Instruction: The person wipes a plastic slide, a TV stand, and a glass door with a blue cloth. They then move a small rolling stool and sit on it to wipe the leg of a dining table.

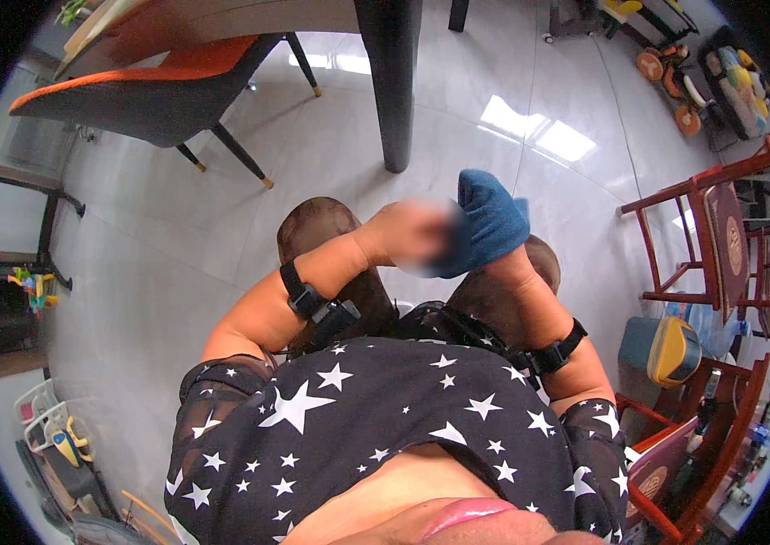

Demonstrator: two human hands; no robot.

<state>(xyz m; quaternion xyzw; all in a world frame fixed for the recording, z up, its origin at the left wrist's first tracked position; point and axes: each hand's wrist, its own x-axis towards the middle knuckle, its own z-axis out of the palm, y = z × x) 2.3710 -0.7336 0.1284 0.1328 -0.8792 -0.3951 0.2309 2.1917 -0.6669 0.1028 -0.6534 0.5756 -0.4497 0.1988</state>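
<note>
Above my knees, my left hand (419,231) is closed at a dark, blurred part beside a blue cloth (490,218). Blur hides its fingertips and what exactly they grip. My right hand (511,266) is mostly covered by the blue cloth, which drapes over it up to near the wrist. The cloth has a rounded upper end that points away from me. Whether the dark part belongs to the cloth cannot be told. Both forearms wear black straps with buckles.
An orange and black chair (153,102) stands at the upper left under a table, whose thick dark leg (395,88) comes down ahead of me. Wooden chairs (698,238), a blue and yellow box (674,351) and a toy tricycle (678,85) are on the right.
</note>
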